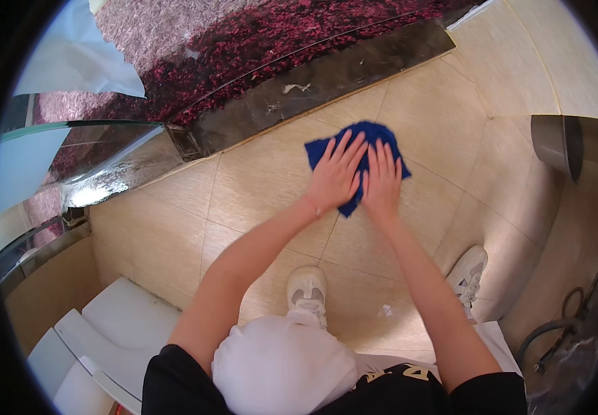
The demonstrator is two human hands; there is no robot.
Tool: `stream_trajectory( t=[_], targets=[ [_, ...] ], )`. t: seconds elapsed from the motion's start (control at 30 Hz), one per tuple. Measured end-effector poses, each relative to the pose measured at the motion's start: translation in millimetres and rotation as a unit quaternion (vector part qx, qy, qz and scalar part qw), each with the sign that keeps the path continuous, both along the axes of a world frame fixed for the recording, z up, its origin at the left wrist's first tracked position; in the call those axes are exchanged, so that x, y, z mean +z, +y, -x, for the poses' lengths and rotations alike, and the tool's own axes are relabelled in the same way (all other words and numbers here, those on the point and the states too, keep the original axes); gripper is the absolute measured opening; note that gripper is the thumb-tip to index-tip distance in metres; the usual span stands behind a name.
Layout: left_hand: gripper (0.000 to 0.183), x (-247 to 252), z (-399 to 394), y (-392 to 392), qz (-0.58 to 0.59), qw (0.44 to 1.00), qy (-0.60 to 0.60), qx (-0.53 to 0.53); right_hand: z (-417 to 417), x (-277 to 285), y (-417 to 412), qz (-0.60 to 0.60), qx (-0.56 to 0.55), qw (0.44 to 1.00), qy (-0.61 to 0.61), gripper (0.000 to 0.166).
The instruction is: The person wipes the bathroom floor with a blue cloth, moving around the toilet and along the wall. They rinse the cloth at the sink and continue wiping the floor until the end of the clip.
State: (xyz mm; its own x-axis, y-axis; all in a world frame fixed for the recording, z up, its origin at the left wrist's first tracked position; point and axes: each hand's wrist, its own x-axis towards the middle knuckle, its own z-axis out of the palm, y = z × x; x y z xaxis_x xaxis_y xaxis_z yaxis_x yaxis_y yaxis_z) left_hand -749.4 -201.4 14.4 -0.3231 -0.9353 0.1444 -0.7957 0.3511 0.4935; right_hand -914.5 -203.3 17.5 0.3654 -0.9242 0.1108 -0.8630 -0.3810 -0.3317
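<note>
A dark blue cloth (377, 129) lies bunched on the beige tiled floor (262, 192). My left hand (336, 174) presses on its left part, palm down, fingers spread. Beside it my right hand (382, 179) bears down on the right part, its fingers closer together. Both hands hold the cloth against the tiles, and their thumbs nearly meet. Cloth corners stick out to the left, to the right and below the hands. Whatever is under the palms is hidden.
A dark stone sill (330, 93) borders the floor beyond the hands, before a red-speckled surface (257, 62). A glass panel edge (86, 124) stands left, above a white plastic seat (122, 311). At right are a grey container (548, 140) and a dark hose (543, 332). A paper scrap (387, 310) lies near my shoes (307, 290).
</note>
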Motion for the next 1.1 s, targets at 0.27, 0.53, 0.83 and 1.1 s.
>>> stream_trajectory(
  t=[0.27, 0.53, 0.83, 1.1],
  targets=[
    [0.068, 3.7, 8.0, 20.5, -0.038, 0.997, -0.035, -0.049, 24.2, -2.7, 24.2, -0.043, 0.019, 0.998, 0.033, 0.063],
    [0.074, 10.0, 12.6, 112.4, -0.107, 0.989, 0.003, -0.099, 37.9, 10.9, 127.0, -0.107, 0.034, 0.994, 0.014, 0.065],
    [0.066, -0.6, 34.3, -72.0, 0.042, 0.999, -0.031, -0.015, 46.8, 6.2, -77.9, 0.03, 0.0, 0.999, 0.032, 0.057],
    [0.071, 7.2, 51.0, 54.1, -0.084, 0.983, -0.013, -0.161, 76.3, 6.5, 88.6, -0.084, -0.059, 0.994, 0.046, 0.065]
  ],
)
